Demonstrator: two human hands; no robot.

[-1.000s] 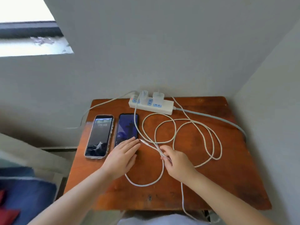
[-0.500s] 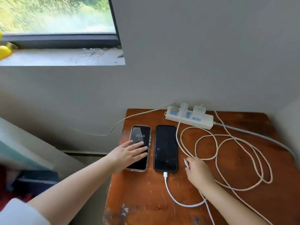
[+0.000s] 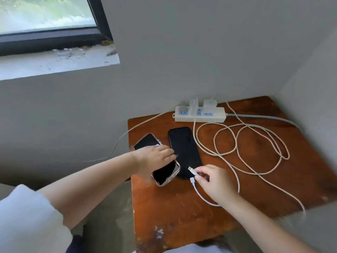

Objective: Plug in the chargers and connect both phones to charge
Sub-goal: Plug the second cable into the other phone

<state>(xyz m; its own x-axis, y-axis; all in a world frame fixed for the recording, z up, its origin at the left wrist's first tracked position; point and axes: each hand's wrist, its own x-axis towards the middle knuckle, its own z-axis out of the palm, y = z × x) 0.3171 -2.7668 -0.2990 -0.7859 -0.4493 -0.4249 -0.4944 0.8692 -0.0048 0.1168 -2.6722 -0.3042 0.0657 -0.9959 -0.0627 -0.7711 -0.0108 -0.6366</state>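
Observation:
Two phones lie on the small wooden table [image 3: 182, 216]. My left hand [image 3: 155, 157] grips the clear-cased phone [image 3: 166, 173], which is turned slantwise, its near end over the black phone [image 3: 184, 147]. My right hand [image 3: 213, 181] pinches a beige cable's connector [image 3: 191, 170], tip pointing at the clear-cased phone's near end. A white cable plug [image 3: 192, 180] sits at the black phone's near end; whether it is inserted is unclear. Two white chargers [image 3: 202, 104] stand in the power strip [image 3: 200, 116] at the back.
Long loops of beige cable [image 3: 255, 143] cover the table's right half. The strip's grey cord [image 3: 264, 116] runs off to the right, and a thin lead [image 3: 127, 132] hangs off the left edge. Walls close in behind and on the right; a window sill [image 3: 54, 63] is upper left.
My left hand has turned the clear-cased phone from straight to slanted. My right hand has lifted the beige connector toward that phone's near end. The view has shifted.

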